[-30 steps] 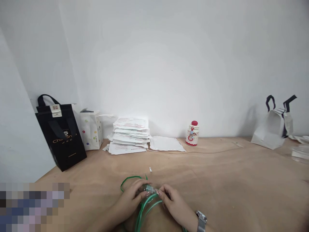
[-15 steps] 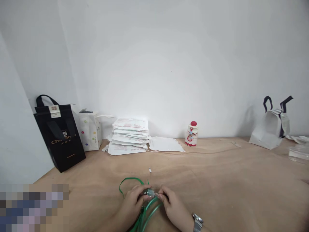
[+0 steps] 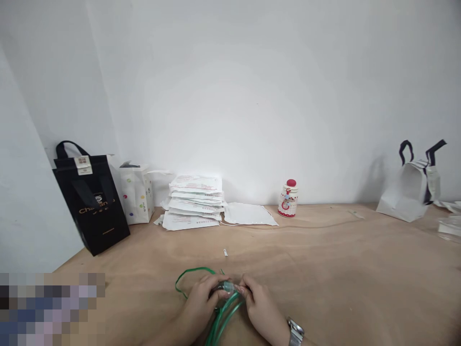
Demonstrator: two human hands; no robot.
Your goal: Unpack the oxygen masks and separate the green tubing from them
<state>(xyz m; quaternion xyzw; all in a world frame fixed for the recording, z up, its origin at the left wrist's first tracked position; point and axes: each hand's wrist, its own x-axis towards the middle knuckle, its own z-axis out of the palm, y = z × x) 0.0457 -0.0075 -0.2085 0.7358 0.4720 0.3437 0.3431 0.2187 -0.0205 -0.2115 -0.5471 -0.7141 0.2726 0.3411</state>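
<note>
My left hand (image 3: 202, 302) and my right hand (image 3: 262, 307) are close together low in the head view, just above the table. Between them is a small, clear plastic-looking piece (image 3: 228, 287) with a dark part at its left end. My left fingers are closed around the dark end. Thumb and forefinger of my right hand pinch the right end, which looks like thin, see-through film. Green ribbon-like strands (image 3: 225, 315) run down below the hands, and one loop (image 3: 190, 270) curves out beyond my left hand. The exact kind of the held piece cannot be made out.
A stack of white packets (image 3: 194, 211) stands by the wall, beside a flat white sheet (image 3: 248, 214). A black bag (image 3: 97, 211) and a dotted white bag (image 3: 137, 199) are left, a red-capped bottle (image 3: 288, 201) and another white bag (image 3: 403, 197) right. A small white tag (image 3: 225, 252) lies ahead.
The view has shifted slightly. Both hands keep their grip on the clear piece, which now sits a little further right in the picture. The green loop has spread slightly leftward.
</note>
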